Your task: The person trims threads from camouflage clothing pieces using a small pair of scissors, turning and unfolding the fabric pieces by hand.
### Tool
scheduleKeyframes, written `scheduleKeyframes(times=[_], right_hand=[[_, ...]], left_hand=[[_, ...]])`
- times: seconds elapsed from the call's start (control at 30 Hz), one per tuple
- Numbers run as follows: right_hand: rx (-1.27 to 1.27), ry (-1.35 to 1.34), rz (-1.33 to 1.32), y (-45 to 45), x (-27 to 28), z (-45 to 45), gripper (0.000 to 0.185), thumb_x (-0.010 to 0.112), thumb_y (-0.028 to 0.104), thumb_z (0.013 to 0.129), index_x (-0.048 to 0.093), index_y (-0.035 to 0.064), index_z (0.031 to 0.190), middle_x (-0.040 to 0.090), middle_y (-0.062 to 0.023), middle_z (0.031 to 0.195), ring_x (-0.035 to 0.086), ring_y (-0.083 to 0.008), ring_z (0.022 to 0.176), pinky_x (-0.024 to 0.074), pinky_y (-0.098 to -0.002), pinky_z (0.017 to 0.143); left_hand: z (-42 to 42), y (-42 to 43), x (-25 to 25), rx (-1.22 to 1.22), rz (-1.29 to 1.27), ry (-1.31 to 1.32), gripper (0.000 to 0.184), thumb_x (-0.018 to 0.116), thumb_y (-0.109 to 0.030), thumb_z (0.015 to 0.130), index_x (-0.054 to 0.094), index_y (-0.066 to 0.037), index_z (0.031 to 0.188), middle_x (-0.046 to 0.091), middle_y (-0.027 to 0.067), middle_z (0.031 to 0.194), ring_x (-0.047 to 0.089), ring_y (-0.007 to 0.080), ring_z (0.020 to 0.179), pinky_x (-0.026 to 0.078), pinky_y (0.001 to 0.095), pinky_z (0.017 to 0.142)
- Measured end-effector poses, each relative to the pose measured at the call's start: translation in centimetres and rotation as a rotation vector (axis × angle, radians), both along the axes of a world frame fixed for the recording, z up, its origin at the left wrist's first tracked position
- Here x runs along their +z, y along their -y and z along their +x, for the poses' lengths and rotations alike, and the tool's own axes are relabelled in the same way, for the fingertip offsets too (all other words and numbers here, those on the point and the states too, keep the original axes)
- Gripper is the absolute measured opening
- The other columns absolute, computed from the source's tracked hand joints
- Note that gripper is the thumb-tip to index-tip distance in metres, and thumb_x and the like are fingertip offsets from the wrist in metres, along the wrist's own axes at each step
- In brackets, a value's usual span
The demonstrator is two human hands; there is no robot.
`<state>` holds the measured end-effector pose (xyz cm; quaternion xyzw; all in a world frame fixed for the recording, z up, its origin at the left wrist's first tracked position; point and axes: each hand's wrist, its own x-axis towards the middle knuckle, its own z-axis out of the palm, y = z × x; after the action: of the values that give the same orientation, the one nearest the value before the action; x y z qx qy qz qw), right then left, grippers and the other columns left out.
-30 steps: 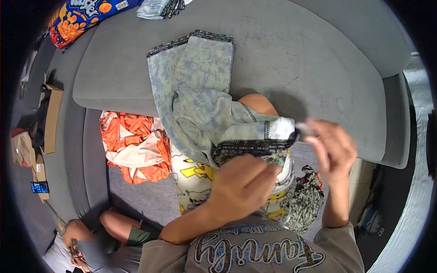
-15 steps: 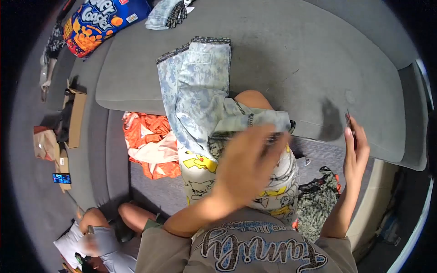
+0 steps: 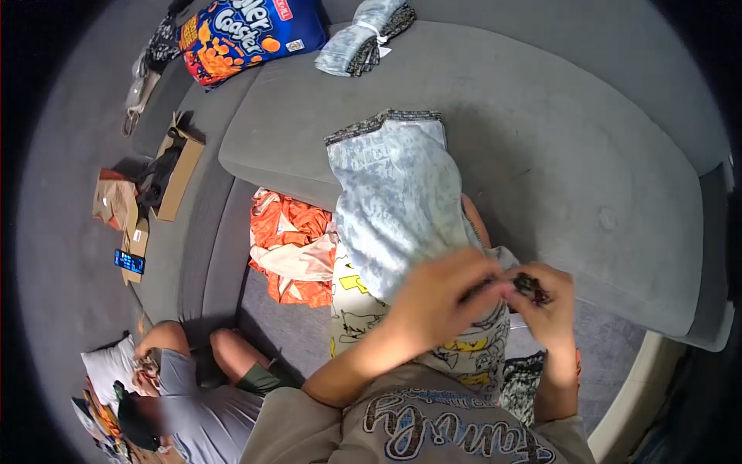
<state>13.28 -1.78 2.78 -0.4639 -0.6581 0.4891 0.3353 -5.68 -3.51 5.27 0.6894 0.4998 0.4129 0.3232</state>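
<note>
Pale blue-grey camouflage shorts (image 3: 402,193) with a dark patterned waistband lie across the grey couch seat and my lap. My left hand (image 3: 444,298) is blurred, its fingers curled at the edge of the garment; what they pinch is hidden. My right hand (image 3: 545,305) is closed on a dark bunched piece of the fabric (image 3: 530,287), with its fingertips near those of my left hand. Below the hands is a white cloth with yellow cartoon prints (image 3: 363,317) over my legs.
Orange and cream clothes (image 3: 294,247) lie on the left. A tied cloth bundle (image 3: 363,39) and a blue snack-print pillow (image 3: 255,35) rest on the couch (image 3: 603,155). Boxes (image 3: 182,178) and a phone (image 3: 129,261) are at far left. Another person (image 3: 209,410) sits at lower left.
My right hand has come in from the right to meet my left hand at the garment. The thin dark tool seen in it earlier is no longer visible. The view has shifted left.
</note>
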Motion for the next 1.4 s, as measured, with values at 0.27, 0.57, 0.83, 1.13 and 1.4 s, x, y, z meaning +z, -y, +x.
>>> scheduleKeyframes(times=[0.27, 0.57, 0.83, 1.13, 1.4], right_hand=[[-0.014, -0.135, 0.077, -0.6, 5.9, 2.6, 0.01, 0.067, -0.003, 0.064, 0.062, -0.0024, 0.073, 0.064, -0.0079, 0.07, 0.06, -0.0128, 0.064, 0.0451, -0.0237, 0.059], [-0.636, -0.027, 0.535, -12.8, 10.9, 5.0, 0.033, 0.064, 0.026, 0.084, 0.063, 0.0052, 0.11, 0.054, 0.0053, 0.066, 0.03, -0.0003, 0.049, 0.02, -0.0188, 0.044], [-0.187, -0.12, -0.15, -2.8, 1.6, -4.6, 0.019, 0.073, 0.007, 0.073, 0.064, 0.004, 0.09, 0.06, 0.0024, 0.077, 0.051, -0.0029, 0.063, 0.041, -0.02, 0.055], [-0.194, 0.098, 0.105, 1.5, -1.3, -4.4, 0.014, 0.07, 0.0, 0.071, 0.064, -0.0009, 0.085, 0.056, -0.0007, 0.07, 0.038, -0.0033, 0.053, 0.0301, -0.0206, 0.047], [-0.316, -0.071, 0.19, 1.9, -1.2, -4.5, 0.032, 0.084, 0.007, 0.057, 0.06, 0.004, 0.079, 0.056, 0.0028, 0.072, 0.034, -0.0016, 0.051, 0.027, -0.0189, 0.046]], left_hand=[[-12.3, -12.9, -9.7, 0.532, 0.399, -0.595, 0.017, 0.065, -0.014, 0.078, 0.061, -0.001, 0.09, 0.062, 0.0133, 0.09, 0.06, 0.0336, 0.083, 0.046, 0.0406, 0.075], [-9.9, -9.3, 0.1, 0.414, 0.334, 0.134, 0.012, 0.065, -0.007, 0.079, 0.056, -0.001, 0.084, 0.061, 0.0126, 0.088, 0.057, 0.0205, 0.081, 0.045, 0.0279, 0.076], [-0.8, -0.3, -4.8, 0.019, 0.139, 0.212, 0.016, 0.07, 0.002, 0.069, 0.054, 0.0, 0.072, 0.057, 0.0178, 0.109, 0.061, 0.0277, 0.093, 0.047, 0.0293, 0.078], [-1.6, -1.5, -4.2, 0.062, -0.43, 0.841, 0.024, 0.062, 0.006, 0.081, 0.047, 0.0, 0.098, 0.056, 0.0059, 0.09, 0.057, 0.0089, 0.083, 0.049, 0.0194, 0.073], [-0.9, -2.4, -4.7, -0.107, -0.33, 0.925, 0.019, 0.063, 0.008, 0.08, 0.048, -0.001, 0.087, 0.058, 0.0061, 0.083, 0.063, 0.0105, 0.076, 0.051, 0.0181, 0.067]])
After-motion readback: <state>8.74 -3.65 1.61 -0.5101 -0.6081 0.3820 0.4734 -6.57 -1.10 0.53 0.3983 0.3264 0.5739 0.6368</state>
